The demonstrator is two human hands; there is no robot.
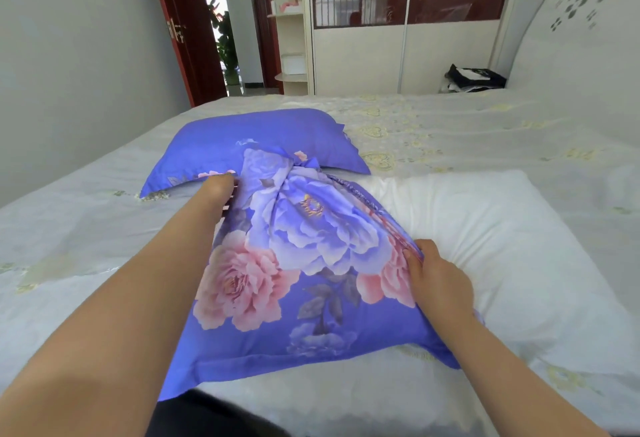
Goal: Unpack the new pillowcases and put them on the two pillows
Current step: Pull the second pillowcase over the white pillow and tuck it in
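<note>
A white pillow (491, 246) lies on the bed in front of me, its left part inside a purple pillowcase (294, 263) printed with pink and lilac flowers. The case's open edge is bunched up across the pillow. My left hand (216, 190) grips the far side of that bunched edge, its fingers hidden in the cloth. My right hand (436, 277) pinches the near side of the edge against the pillow. Behind them lies a second pillow (263, 138) fully covered in the same purple cloth.
The bed (485, 131) has a pale sheet with yellow flowers. Its headboard (571, 38) rises at the right, with dark items (474, 78) beside it. A wardrobe (398, 38) and shelves stand behind, and a red door (183, 20) is open at the back left.
</note>
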